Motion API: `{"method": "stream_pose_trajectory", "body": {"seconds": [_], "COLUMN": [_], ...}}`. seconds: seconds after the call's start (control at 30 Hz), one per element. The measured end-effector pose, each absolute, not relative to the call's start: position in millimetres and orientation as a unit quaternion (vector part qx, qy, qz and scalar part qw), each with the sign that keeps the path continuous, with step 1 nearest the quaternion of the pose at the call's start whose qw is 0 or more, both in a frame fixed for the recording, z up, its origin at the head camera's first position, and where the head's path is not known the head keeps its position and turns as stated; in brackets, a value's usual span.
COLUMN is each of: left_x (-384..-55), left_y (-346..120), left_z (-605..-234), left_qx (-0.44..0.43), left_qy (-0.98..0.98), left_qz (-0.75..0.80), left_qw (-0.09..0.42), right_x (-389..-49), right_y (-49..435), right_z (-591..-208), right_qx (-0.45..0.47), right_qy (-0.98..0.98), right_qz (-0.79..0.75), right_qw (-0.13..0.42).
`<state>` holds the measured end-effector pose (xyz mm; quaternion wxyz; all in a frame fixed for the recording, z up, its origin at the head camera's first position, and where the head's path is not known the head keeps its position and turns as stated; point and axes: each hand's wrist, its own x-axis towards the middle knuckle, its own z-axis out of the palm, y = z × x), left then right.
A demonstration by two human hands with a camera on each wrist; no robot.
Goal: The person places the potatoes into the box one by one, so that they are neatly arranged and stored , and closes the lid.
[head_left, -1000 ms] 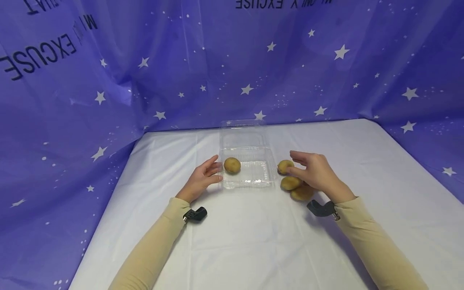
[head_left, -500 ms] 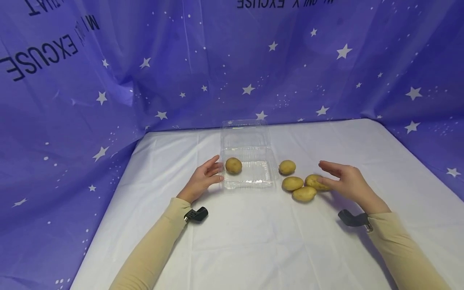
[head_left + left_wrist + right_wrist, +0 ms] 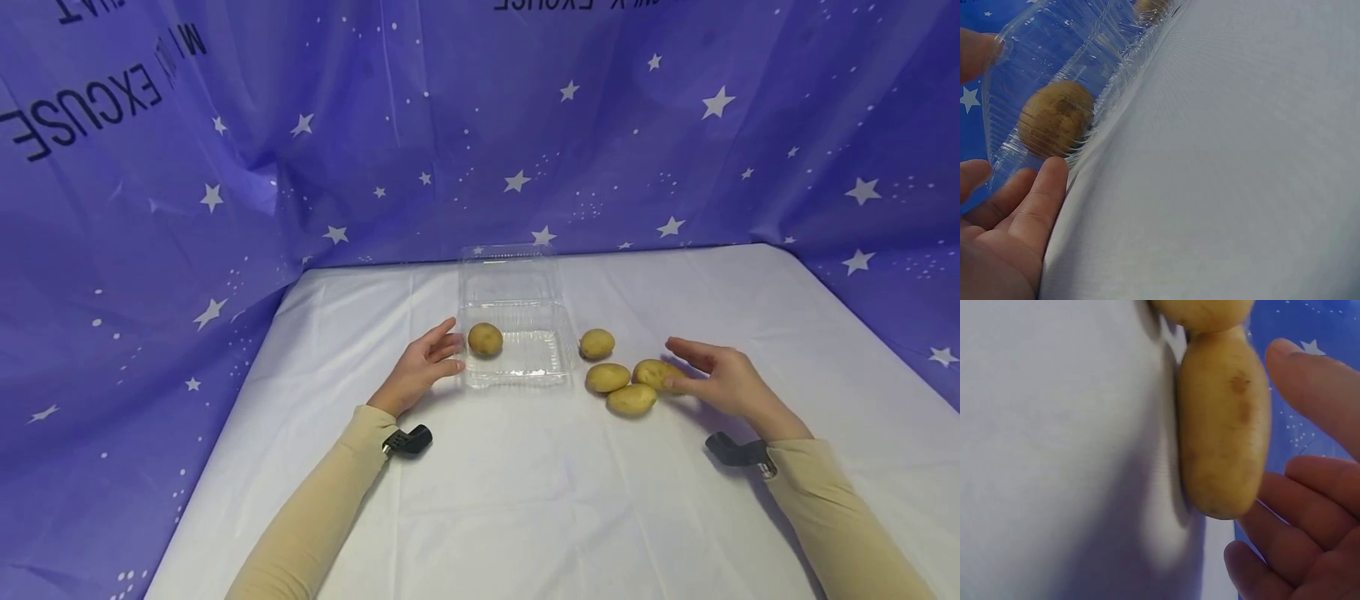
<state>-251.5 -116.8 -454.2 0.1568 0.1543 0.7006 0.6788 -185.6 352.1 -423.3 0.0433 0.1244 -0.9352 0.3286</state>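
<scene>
Tablecloth [image 3: 510, 500]: white, lightly creased in the foreground.
Right hand [image 3: 723, 379]: fingers parted, clasping nothing, by the rightmost potato [image 3: 652, 372]; I cannot tell whether they touch it.
Left hand [image 3: 420, 367]: fingers loosely extended, gripping nothing, at the left wall of the clear container [image 3: 517, 384].
Loose potatoes [image 3: 607, 377]: I count four right of the container, three clustered, one farther back.
Inside potato [image 3: 485, 339]: left side of the container.
Container lid [image 3: 510, 279]: folded back.
Backdrop [image 3: 465, 125]: purple-blue, white stars.
</scene>
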Motion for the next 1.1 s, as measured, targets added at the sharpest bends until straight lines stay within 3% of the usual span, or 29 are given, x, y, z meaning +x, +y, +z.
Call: {"method": "stream_pose_trajectory", "body": {"seconds": [0.33,1.1], "left_x": [-252,-252], "left_y": [-116,-117], "left_z": [-455,-453], "left_qx": [0.154,0.146], "left_qy": [0.704,0.708], "left_qz": [0.676,0.673], "left_qw": [0.155,0.156], "right_x": [-186,-185], "right_y": [347,344], "right_z": [-429,-436], "right_qx": [0.118,0.136], "right_qy": [-0.945,-0.952], "right_qz": [0.306,0.273], "right_qw": [-0.004,0.017]}}
